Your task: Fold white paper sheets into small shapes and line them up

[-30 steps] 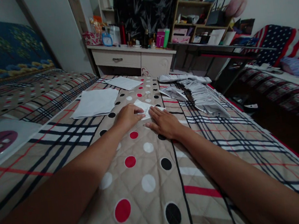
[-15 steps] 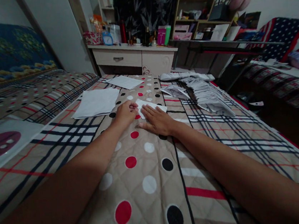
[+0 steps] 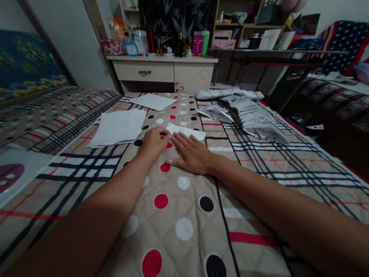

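Note:
A small white piece of paper (image 3: 188,131) lies on the patterned quilt (image 3: 192,208) in the middle. My right hand (image 3: 191,153) lies flat with its fingers spread, fingertips on the paper's near edge and thumb out to the left. At the paper's left end, my left hand (image 3: 155,141) has its fingers curled together, pinching the paper's corner. Left of it is a stack of white sheets (image 3: 118,127), and behind that another white sheet (image 3: 153,101). To the right stand many folded white papers in a row (image 3: 258,119), with a loose folded one (image 3: 215,113) beside them.
Behind the bed is a white dresser (image 3: 143,72) with bottles and a blue clock (image 3: 131,47). A shelf unit (image 3: 240,14) stands at the back right. A white plastic bag (image 3: 37,162) with a purple print lies at the left.
My right hand has slid slightly toward me and left, uncovering more of the paper. My left hand stays at the paper's left end.

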`<state>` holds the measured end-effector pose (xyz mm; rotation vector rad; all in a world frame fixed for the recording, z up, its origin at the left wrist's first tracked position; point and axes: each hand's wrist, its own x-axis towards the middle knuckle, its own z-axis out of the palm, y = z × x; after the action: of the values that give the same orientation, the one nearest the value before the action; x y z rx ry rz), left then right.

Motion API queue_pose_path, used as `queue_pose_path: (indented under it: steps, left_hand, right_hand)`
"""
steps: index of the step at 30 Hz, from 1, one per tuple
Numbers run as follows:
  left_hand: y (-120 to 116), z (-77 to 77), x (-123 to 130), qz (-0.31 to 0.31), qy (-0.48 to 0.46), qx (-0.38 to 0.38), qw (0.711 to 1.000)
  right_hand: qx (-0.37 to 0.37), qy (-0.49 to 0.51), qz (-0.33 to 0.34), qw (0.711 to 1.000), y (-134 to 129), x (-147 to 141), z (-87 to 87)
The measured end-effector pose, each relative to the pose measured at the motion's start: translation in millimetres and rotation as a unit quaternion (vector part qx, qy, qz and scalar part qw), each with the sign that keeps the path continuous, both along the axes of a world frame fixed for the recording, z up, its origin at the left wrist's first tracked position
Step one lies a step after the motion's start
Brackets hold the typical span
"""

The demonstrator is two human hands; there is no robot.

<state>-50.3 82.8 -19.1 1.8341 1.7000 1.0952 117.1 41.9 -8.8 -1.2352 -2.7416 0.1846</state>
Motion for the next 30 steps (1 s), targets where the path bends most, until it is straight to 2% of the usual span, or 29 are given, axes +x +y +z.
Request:
queue_pose_path:
  steps: [6,10,13,15,17,19,23,30]
  left_hand:
    - [0.3,-1.8,-1.6,-0.014,0.015,0.021,1.0]
    - [-1.6,-2.4,-0.7,-0.03,0.025,0.023,0.999]
    - [-1.9,-4.1,0.1,-0.019,0.042,0.023,0.999]
    - [-1.9,-5.3,0.5,-0.009,0.049,0.028,0.998]
    - [-2.2,-6.0,0.7,-0.005,0.053,0.034,0.998]
    - [-2.8,-6.1,1.0,-0.004,0.055,0.043,0.998]
    - [-3.9,-5.2,1.4,-0.009,0.053,0.048,0.997]
    - [-2.4,-6.5,0.8,-0.02,0.052,0.053,0.997]
  right_hand:
    - [-0.007,0.055,0.03,0.998,-30.9,8.0,2.9]
    - [-0.025,0.177,0.026,0.984,-31.4,14.9,3.7]
    - [-0.048,0.268,-0.081,0.959,-18.0,20.8,-0.3]
    - [0.028,0.306,-0.173,0.936,-6.5,24.0,-4.6]
    - [0.108,0.314,-0.229,0.915,3.6,25.9,-8.5]
    - [0.117,0.286,-0.275,0.91,11.0,26.5,-11.1]
    - [0.085,0.235,-0.315,0.916,21.4,26.3,-12.0]
    - [0.051,0.271,-0.343,0.898,36.5,29.4,-10.6]
